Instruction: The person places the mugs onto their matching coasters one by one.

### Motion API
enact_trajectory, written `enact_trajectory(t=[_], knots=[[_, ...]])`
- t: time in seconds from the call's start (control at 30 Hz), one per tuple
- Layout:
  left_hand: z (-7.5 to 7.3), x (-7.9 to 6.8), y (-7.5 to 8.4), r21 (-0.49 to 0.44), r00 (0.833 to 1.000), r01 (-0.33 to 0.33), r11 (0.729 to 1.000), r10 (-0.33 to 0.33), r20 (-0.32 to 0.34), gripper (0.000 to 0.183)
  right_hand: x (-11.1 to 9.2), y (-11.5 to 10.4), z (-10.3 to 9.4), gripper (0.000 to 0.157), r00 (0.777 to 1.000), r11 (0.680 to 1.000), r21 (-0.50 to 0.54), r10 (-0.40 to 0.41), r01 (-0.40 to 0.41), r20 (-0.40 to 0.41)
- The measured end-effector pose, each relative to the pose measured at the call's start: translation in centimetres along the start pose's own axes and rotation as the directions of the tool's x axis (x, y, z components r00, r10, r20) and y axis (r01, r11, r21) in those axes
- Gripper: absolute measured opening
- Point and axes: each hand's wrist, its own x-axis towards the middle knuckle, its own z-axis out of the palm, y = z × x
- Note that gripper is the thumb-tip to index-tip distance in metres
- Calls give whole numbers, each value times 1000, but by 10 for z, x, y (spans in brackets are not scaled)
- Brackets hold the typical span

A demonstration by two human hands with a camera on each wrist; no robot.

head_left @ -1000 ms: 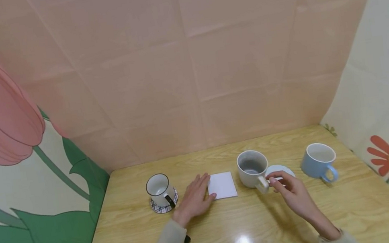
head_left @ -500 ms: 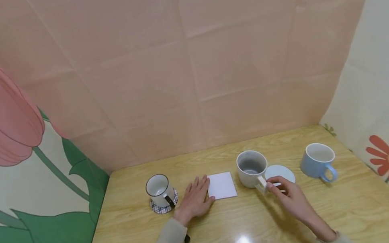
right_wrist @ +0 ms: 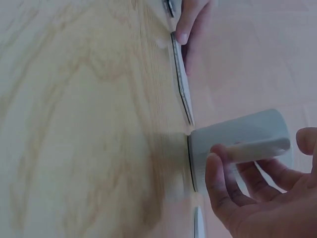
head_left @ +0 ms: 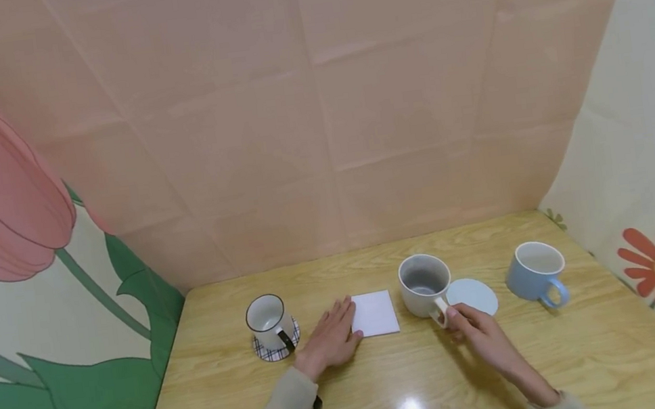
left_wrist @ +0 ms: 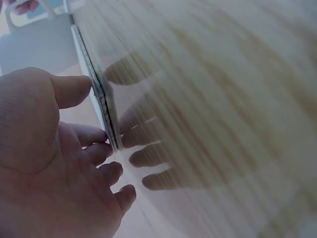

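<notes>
My left hand [head_left: 328, 339] lies on the table with straight fingers, thumb and fingertips touching the left edge of a white square coaster [head_left: 375, 313]. In the left wrist view the coaster's thin edge [left_wrist: 101, 99] meets the thumb and a fingertip. To its right stands an upright mug [head_left: 419, 299], white outside and grey inside. My right hand [head_left: 481, 335] is at this mug's handle [head_left: 441, 312]; in the right wrist view its fingers [right_wrist: 218, 183] curl round the handle, the thumb near its upper end. A pale blue round coaster [head_left: 475, 295] lies beside the mug.
A light blue mug [head_left: 533, 272] stands at the right. On the left, a white mug with a black rim and handle [head_left: 268, 321] sits on a checked round coaster [head_left: 272, 353]. A pink cloth [head_left: 318, 130] hangs behind the wooden table [head_left: 375, 396].
My right hand has moved down and slightly left from beside the handle, its fingers now going round it and uncovering the pale blue coaster. The left hand stays at the square coaster.
</notes>
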Motion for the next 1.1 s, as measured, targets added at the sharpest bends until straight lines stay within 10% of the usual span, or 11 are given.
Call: enact_trajectory(t=[1.1], knots=[[-4, 1, 3, -33, 1000, 11, 999, -11, 23, 70, 9, 8, 25, 51, 999, 970, 244, -24, 15, 32]])
